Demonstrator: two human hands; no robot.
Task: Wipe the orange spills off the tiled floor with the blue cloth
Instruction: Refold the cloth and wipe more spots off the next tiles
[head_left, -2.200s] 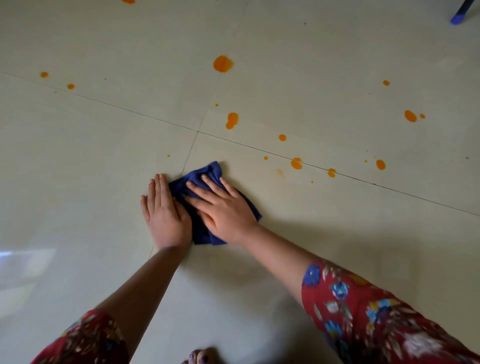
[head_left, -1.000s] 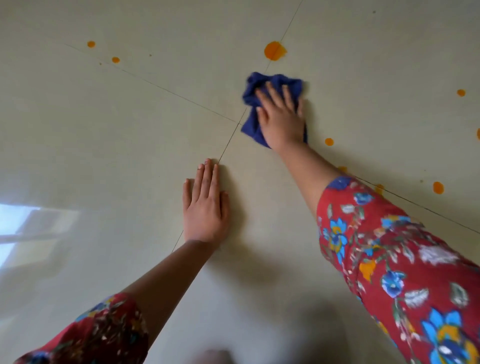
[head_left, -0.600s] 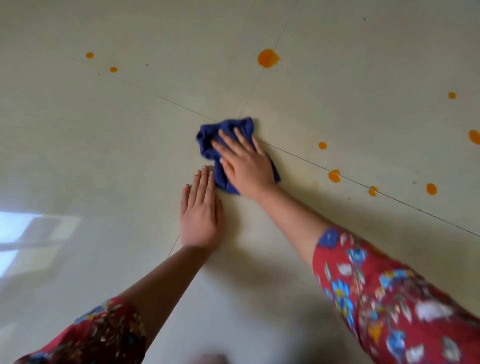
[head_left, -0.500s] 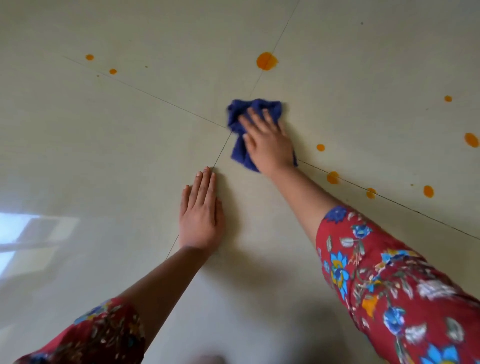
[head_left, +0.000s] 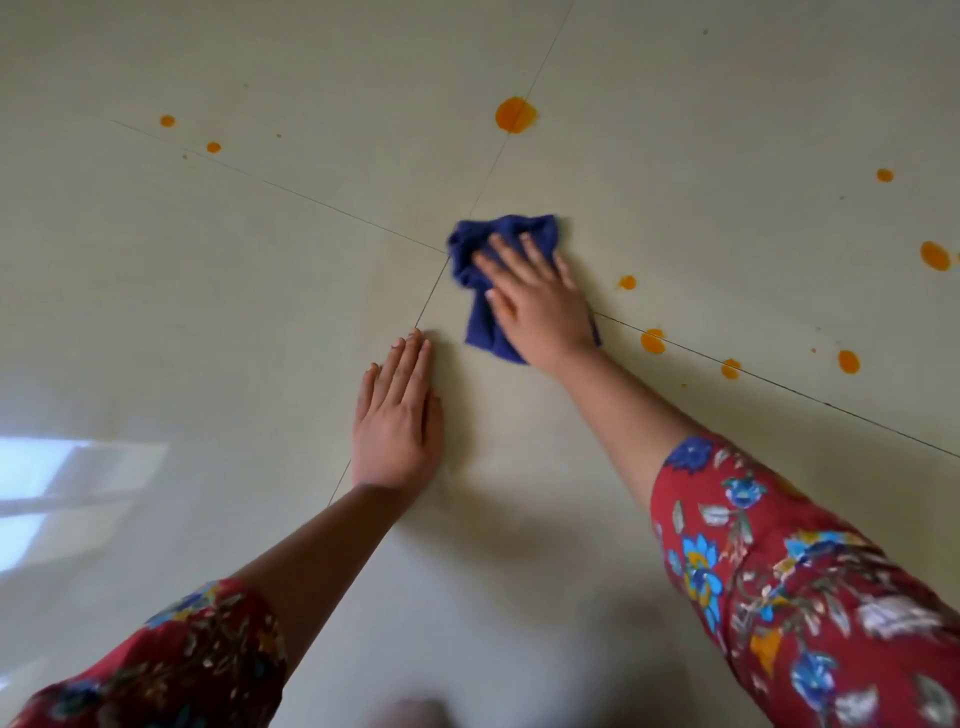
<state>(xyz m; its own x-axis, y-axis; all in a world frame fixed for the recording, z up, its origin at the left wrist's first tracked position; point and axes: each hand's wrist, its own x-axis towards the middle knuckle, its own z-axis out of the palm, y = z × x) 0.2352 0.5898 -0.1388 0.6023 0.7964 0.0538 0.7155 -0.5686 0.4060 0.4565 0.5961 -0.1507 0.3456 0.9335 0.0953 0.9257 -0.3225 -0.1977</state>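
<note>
My right hand (head_left: 540, 306) presses flat on the crumpled blue cloth (head_left: 480, 312), which lies on the pale tiled floor (head_left: 208, 312) just right of where the grout lines cross. My left hand (head_left: 397, 426) rests flat on the floor, fingers together, a little nearer to me and apart from the cloth. A large orange spill (head_left: 514, 115) sits on the grout line beyond the cloth. Smaller orange drops lie to the right: one drop (head_left: 627, 282) near the cloth, another drop (head_left: 652, 341) on the grout line, and several further right.
Two small orange drops (head_left: 167, 121) mark the far left tile. A bigger orange blot (head_left: 935, 255) sits near the right edge. A bright window reflection (head_left: 47, 467) shines on the floor at the left. My floral red sleeves fill the lower corners.
My right hand has been sliding the cloth back and forth around the grout crossing; since half a second ago it has pulled slightly back toward me. The left hand has stayed planted.
</note>
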